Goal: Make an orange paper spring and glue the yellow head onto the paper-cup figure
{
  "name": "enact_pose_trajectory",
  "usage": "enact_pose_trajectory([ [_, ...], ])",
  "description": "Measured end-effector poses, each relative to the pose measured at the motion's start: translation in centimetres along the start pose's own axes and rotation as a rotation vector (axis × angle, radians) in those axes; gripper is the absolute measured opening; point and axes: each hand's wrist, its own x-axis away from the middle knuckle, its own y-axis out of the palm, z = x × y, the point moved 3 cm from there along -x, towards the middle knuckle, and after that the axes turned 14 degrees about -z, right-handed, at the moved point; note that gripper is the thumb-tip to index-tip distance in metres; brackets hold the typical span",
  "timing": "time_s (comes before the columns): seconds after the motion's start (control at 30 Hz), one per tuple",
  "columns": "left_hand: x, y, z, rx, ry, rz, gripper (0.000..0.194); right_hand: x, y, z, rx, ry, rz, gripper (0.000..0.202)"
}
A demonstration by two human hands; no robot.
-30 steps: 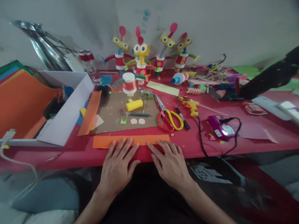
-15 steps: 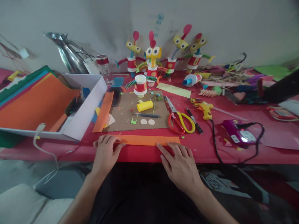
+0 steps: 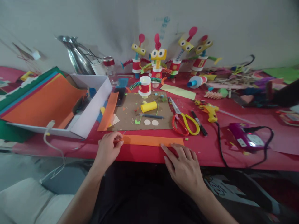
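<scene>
A long orange paper strip [image 3: 142, 140] lies flat along the front of the red table. At its left end, my left hand [image 3: 109, 147] is closed, thumb and fingers pinching the paper's end. My right hand [image 3: 183, 160] rests on the strip's right part, fingers stretched out and pressing it down. Just beyond lies a brown cardboard sheet [image 3: 130, 124] bearing a yellow paper tube [image 3: 149, 107], a dark pen-like tool [image 3: 151, 116], two white paper ovals [image 3: 151, 122] and paper scraps. Scissors [image 3: 183, 119] with one red and one yellow handle lie right of the cardboard.
A white box [image 3: 93, 105] with coloured sheets stands at left. Several paper-cup figures [image 3: 157, 62] line the wall. On the right are a black marker [image 3: 199, 123], a yellow glue gun [image 3: 211, 112] and a purple device [image 3: 247, 137] with a black cable. A metal jug [image 3: 76, 56] stands behind the box.
The left hand's fingers have curled closer together at the strip's left end. My right hand stays on the strip. The whole view has shifted slightly, so everything sits further right.
</scene>
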Motion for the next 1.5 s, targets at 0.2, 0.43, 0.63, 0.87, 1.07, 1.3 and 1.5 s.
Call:
enact_pose_trajectory([
  [0.2, 2.3, 2.1, 0.9, -0.292, 0.481, 0.084, 0.05, 0.1, 0.8, -0.4, 0.024, -0.021, 0.03, 0.043],
  [0.43, 4.7, 3.5, 2.0, -0.426, 0.405, 0.059, 0.056, -0.8, 0.5, -1.9, -0.026, -0.102, -0.048, 0.045],
  [0.63, 5.1, 4.4, 2.2, -0.491, 0.314, 0.081, 0.061, -1.6, -0.2, -3.6, 0.05, -0.004, -0.07, 0.046],
  [0.87, 5.8, 4.5, 0.9, -0.467, 0.222, 0.128, 0.058, 0.4, 0.0, -0.5, -0.003, 0.024, -0.035, 0.042],
  [1.07, 6.0, 4.6, 1.1, -0.431, 0.178, 0.154, 0.051, 2.5, 1.0, 2.3, 0.061, 0.041, 0.004, 0.049],
  [1.3, 6.0, 4.3, 1.3, -0.464, 0.234, 0.201, 0.048, 3.5, 0.7, 3.5, 0.046, 0.123, 0.123, 0.043],
  [1.5, 4.5, 2.5, 4.2, -0.442, 0.333, 0.243, 0.032, 0.0, -2.5, 3.6, -0.131, 0.083, 0.214, 0.024],
])
